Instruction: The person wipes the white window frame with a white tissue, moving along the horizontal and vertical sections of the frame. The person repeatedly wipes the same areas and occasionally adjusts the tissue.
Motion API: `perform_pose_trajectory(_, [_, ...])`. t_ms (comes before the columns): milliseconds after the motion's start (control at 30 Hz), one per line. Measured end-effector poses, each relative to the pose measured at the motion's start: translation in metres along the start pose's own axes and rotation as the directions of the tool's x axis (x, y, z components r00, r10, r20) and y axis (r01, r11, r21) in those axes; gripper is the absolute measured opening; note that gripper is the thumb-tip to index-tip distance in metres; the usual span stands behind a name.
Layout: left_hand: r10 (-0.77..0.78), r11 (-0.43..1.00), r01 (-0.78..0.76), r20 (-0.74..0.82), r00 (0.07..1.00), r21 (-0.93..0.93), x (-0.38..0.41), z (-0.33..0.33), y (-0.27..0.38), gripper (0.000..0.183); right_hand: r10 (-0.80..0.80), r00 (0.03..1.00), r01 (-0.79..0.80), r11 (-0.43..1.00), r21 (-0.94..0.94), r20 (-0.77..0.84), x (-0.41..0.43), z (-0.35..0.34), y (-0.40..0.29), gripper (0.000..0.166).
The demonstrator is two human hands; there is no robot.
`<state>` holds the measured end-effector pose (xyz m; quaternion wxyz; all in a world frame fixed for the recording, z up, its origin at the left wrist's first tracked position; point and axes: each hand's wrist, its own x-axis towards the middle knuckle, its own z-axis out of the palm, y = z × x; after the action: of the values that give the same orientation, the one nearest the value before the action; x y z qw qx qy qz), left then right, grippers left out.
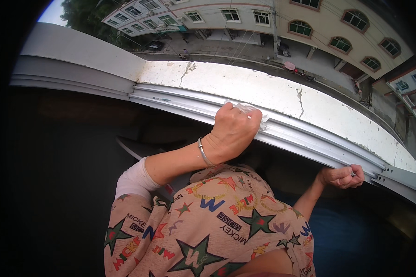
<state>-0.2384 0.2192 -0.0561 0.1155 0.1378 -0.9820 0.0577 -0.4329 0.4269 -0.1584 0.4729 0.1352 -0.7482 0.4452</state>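
My left hand (pixel 236 130), with a metal bangle (pixel 205 152) on its wrist, is clenched around a crumpled white tissue or thin cloth (pixel 264 122). It presses down on the white metal sliding-window track (pixel 298 141), whose long parallel rails run across the view. Farther right, my right hand (pixel 344 176) is curled into a fist at the track's inner edge. A small pale spot shows between its fingers, too small to identify. Dark smudges (pixel 163 99) mark the track's left part.
Outside the track lies a cracked white concrete sill (pixel 263 86), with a street (pixel 208 46) far below it. An upright window frame (pixel 72 74) stands at the left. A metal frame piece with holes (pixel 398 176) meets the track's right end. The room beneath is dark.
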Motion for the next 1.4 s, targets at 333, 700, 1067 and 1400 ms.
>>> perform_pose_trajectory(333, [-0.052, 0.025, 0.030, 0.029, 0.998, -0.999, 0.169, 0.003, 0.061, 0.018, 0.216, 0.961, -0.270, 0.862, 0.429, 0.171, 0.013, -0.022, -0.011, 0.012])
perform_pose_trajectory(700, [0.727, 0.586, -0.525, 0.115, 0.677, -0.617, 0.077, 0.003, -0.097, 0.043, 0.367, 0.896, -0.436, 0.830, 0.347, 0.249, 0.025, -0.086, -0.028, 0.018])
perform_pose_trajectory(1067, [0.808, 0.331, -0.486, -0.023, 0.589, -0.809, 0.149, 0.049, 0.004, 0.027, 0.526, 0.841, -0.537, 0.840, 0.083, 0.124, -0.009, -0.130, -0.089, 0.017])
perform_pose_trajectory(1400, [0.488, -0.079, -0.185, -0.200, 0.850, -0.980, 0.269, -0.002, 0.093, 0.017, 0.518, 0.856, -0.510, 0.843, -0.173, 0.003, -0.011, -0.179, -0.097, 0.014])
